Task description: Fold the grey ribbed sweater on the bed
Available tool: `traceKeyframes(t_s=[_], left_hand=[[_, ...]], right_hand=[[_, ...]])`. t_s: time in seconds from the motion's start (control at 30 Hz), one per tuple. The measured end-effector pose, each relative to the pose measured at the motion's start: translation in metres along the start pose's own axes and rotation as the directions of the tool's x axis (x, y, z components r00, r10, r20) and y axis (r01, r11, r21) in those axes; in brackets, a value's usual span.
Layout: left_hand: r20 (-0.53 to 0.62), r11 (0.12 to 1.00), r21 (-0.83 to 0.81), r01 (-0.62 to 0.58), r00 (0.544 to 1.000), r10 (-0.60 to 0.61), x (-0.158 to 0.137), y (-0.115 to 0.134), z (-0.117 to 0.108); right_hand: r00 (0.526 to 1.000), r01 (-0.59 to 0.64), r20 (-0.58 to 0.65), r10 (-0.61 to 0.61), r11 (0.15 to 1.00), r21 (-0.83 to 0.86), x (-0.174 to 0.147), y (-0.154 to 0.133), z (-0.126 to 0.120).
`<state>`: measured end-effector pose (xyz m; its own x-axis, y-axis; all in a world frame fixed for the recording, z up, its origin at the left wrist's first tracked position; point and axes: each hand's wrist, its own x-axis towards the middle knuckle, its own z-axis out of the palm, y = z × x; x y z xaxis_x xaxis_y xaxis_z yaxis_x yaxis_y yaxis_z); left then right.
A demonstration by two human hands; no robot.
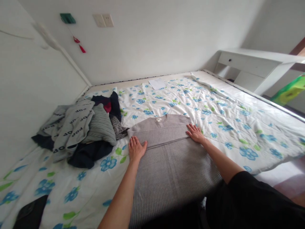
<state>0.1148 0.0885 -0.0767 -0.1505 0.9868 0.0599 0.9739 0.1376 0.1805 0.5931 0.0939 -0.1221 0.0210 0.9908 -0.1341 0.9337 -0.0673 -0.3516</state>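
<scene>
A grey-beige ribbed sweater (171,162) lies spread on the bed, its neckline and white label pointing toward the wall. Its sleeves are laid across the chest in a flat band. My left hand (136,149) rests flat on the left end of that band, thumb spread out to the right. At the opposite end, my right hand (195,133) presses flat with its fingers extended. Neither hand grips the fabric. The sweater's lower edge runs toward my body, where dark clothing hides part of it.
A heap of clothes (95,127) in grey and navy sits left of the sweater on the floral bedsheet (228,127). A white paper (157,84) lies near the wall. A black object (30,212) is at the lower left. A white desk (250,65) stands at the right.
</scene>
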Motion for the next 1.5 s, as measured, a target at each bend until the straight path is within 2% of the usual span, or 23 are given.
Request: traceKeyframes(t_s=[0.07,0.13,0.17,0.23,0.3,0.37,0.43,0.5,0.63,0.77,0.83,0.9,0.97,1.03,1.1,1.23,1.33,1.43,1.5], left_hand=[[0.023,0.999,-0.019,0.048,0.999,-0.047,0.008,0.003,-0.003],[-0.015,0.999,-0.038,0.023,1.000,-0.024,0.019,0.009,-0.006],[-0.041,0.998,-0.049,-0.029,0.999,0.027,0.025,0.014,-0.007],[-0.044,0.976,-0.072,-0.205,0.978,0.202,0.037,0.026,-0.007],[0.035,0.920,-0.097,-0.380,0.922,0.385,0.049,0.036,-0.005],[0.104,0.894,-0.104,-0.436,0.889,0.446,0.060,0.036,-0.001],[0.101,0.930,-0.079,-0.358,0.926,0.365,0.072,0.026,0.003],[0.052,0.968,-0.058,-0.243,0.968,0.246,0.084,0.006,0.005],[-0.010,0.984,-0.039,-0.174,0.985,0.173,0.104,-0.033,0.006],[-0.009,0.989,-0.020,-0.148,0.989,0.147,0.109,-0.045,0.007],[0.001,0.989,-0.013,-0.144,0.990,0.144,0.108,-0.045,0.009],[0.003,0.989,-0.010,-0.148,0.989,0.148,0.107,-0.044,0.010],[0.002,0.988,-0.015,-0.156,0.988,0.156,0.106,-0.046,0.011],[0.000,0.987,-0.019,-0.161,0.987,0.161,0.107,-0.049,0.012],[-0.002,0.987,-0.019,-0.161,0.987,0.161,0.107,-0.052,0.012],[0.004,0.986,-0.019,-0.163,0.987,0.163,0.106,-0.052,0.013],[0.011,0.987,-0.044,-0.154,0.988,0.155,0.107,-0.048,0.010],[0.018,0.981,-0.132,-0.143,0.989,0.146,0.108,-0.048,0.003],[-0.013,0.957,-0.248,-0.151,0.988,0.153,0.105,-0.054,-0.002]], right_hand=[[1.000,-0.005,0.003,0.005,1.000,0.006,0.002,-0.001,0.005],[1.000,-0.009,0.005,0.009,1.000,0.012,0.003,-0.004,0.007],[1.000,-0.011,0.004,0.011,1.000,0.014,0.003,-0.005,0.008],[1.000,-0.014,0.006,0.014,1.000,0.019,0.003,-0.005,0.008],[1.000,-0.016,0.005,0.016,1.000,0.025,0.003,-0.004,0.007],[1.000,-0.019,0.004,0.018,0.999,0.030,0.004,-0.003,0.006],[1.000,-0.019,0.003,0.019,0.999,0.030,0.004,-0.003,0.006],[1.000,-0.018,0.000,0.018,1.000,0.022,0.003,-0.004,0.006],[0.998,-0.056,-0.018,0.056,0.998,0.002,0.004,-0.014,-0.001],[0.981,-0.184,-0.069,0.181,0.982,-0.047,0.020,-0.052,-0.011],[0.977,-0.186,-0.115,0.177,0.980,-0.072,0.035,-0.085,-0.013],[0.988,-0.089,-0.131,0.079,0.994,-0.070,0.049,-0.120,-0.009],[0.992,0.080,-0.093,-0.085,0.995,-0.061,0.060,-0.147,-0.002],[0.978,0.205,-0.036,-0.207,0.977,-0.054,0.067,-0.157,0.006],[0.976,0.216,-0.016,-0.217,0.975,-0.051,0.070,-0.145,0.010],[0.996,0.073,-0.044,-0.076,0.996,-0.057,0.076,-0.078,0.001],[0.999,-0.011,-0.047,0.012,1.000,0.005,0.078,-0.038,-0.010],[0.993,-0.027,-0.108,0.047,0.983,0.180,0.076,-0.020,-0.018],[0.975,-0.076,-0.166,0.149,0.921,0.383,0.072,-0.011,-0.022]])
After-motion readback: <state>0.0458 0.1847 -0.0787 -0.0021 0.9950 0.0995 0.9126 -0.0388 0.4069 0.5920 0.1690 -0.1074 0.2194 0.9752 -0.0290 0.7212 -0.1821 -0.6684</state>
